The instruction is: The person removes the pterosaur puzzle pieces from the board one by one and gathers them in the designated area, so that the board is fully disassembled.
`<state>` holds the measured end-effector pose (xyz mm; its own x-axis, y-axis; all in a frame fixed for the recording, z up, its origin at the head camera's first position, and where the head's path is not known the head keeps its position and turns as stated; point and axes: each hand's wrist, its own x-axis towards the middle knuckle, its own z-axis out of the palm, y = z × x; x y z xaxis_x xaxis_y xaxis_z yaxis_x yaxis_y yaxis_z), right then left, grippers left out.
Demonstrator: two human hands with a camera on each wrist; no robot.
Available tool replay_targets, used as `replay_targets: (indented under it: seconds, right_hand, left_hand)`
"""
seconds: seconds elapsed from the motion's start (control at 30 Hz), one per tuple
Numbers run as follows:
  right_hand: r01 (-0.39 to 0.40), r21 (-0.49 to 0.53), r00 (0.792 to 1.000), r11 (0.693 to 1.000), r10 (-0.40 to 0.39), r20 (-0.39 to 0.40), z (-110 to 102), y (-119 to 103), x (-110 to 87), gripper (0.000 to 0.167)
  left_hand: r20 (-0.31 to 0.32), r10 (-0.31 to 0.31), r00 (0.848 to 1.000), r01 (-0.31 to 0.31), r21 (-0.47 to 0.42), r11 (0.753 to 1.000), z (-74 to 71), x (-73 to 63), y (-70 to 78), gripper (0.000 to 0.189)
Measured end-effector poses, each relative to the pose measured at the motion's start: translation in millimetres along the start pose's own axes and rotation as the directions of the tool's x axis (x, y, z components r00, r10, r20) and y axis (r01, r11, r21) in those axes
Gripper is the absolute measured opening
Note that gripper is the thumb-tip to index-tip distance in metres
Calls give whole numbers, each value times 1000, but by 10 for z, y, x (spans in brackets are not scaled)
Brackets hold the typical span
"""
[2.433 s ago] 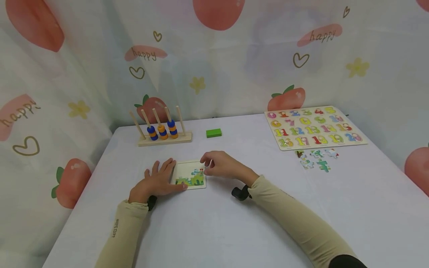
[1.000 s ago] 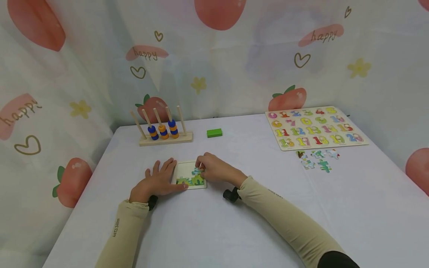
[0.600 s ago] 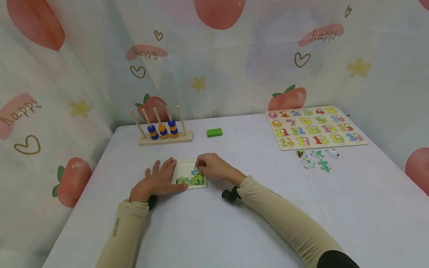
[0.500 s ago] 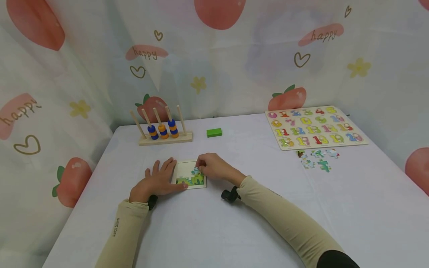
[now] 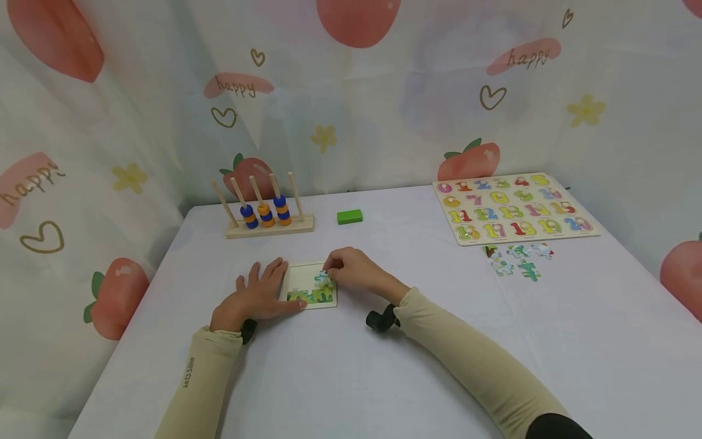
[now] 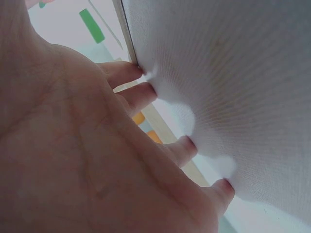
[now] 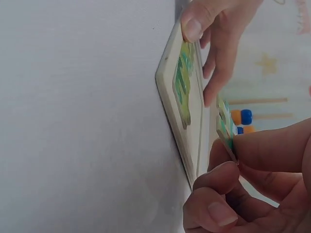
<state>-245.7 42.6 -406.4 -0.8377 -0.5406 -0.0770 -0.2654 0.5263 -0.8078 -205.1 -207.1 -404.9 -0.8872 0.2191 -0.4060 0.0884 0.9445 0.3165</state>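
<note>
My right hand pinches a jigsaw piece between thumb and fingers over the right side of a small wooden puzzle tray. In the right wrist view the piece is tilted and lifted clear of the tray. Green joined pieces line the tray's near edge. My left hand lies at the tray's left side, fingers spread, thumb on the near rim. The left wrist view shows its fingertips touching the white cloth, with the palm filling much of the frame.
Several loose jigsaw pieces lie at the right, just below a number board. A wooden bead abacus stands at the back left. Beside it lies a green block. A patterned curtain hangs behind the table.
My right hand came left over the tray, worked at its right side, and has now shifted slightly back and right with the jigsaw piece lifted. My left hand stays put.
</note>
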Motion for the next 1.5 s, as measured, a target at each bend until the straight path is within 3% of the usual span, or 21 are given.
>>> replay_targets:
  seconds: [0.53,0.87,1.07,1.5]
  right_hand:
    - [10,99,1000,995,-10,-7,-255,188,-393,7]
    - [-2,124,999,992,6,-34,-479,310,-624,9]
    - [11,138,998,990,-4,-56,-634,438,-769,14]
    - [-98,118,978,988,117,-174,-1027,620,-1064,20]
  left_hand:
    - [-6,2,1000,-2,4,1000,63,0,-7,114]
    - [-14,10,1000,-11,-12,1000,46,-42,40,115]
    - [-9,16,1000,-16,-8,1000,55,5,-6,116]
    - [-15,16,1000,-16,2,1000,13,-12,9,115]
